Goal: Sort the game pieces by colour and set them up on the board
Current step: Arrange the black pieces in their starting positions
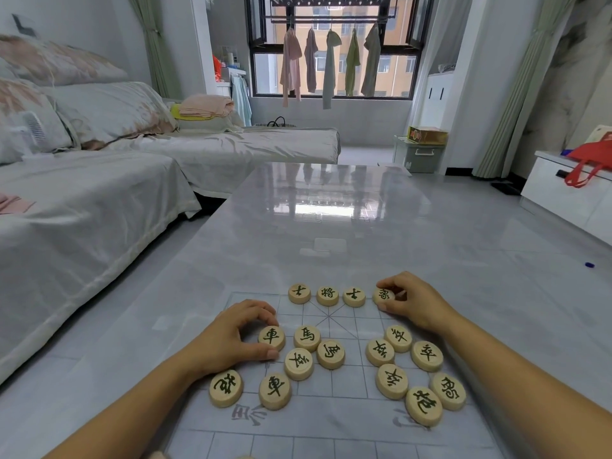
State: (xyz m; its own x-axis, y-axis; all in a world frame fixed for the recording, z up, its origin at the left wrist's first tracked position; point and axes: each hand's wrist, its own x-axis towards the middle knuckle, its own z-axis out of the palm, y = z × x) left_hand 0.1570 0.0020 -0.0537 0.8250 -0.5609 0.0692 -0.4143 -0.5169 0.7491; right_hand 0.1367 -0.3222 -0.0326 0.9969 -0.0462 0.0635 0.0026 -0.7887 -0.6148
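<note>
Both grips are clamped on pieces. The left hand (238, 332) curls thumb and fingers round a chariot disc (271, 337) lying on the left part of the board (331, 415). The right hand (410, 299), farther out, pinches an elephant disc (384, 295) at the right end of the far row.

Nearest the camera, the board's printed middle band and the grid below it carry no pieces. A tan sliver at the bottom edge is too cropped to identify.

Next out, eleven wooden discs lie loose and off the grid crossings. Five are in a left cluster (298, 363) just beside the left hand, and six are in a right cluster (391, 381) under the right forearm.

Beyond them, an adviser (299, 293), the general (327, 295) and a second adviser (354, 297) stand side by side along the board's far edge line. The held elephant disc sits next in that line.

Farther off, the glossy grey surface (331, 210) runs toward a bed (99, 200) and a window (334, 54) hung with clothes.

Every disc in view bears dark green characters, so this colour looks sorted out, and no second colour shows. Set-up seems to be in its early part: three pieces are seated and a fourth is being seated. The chariot and the eleven loose discs are left to place.
</note>
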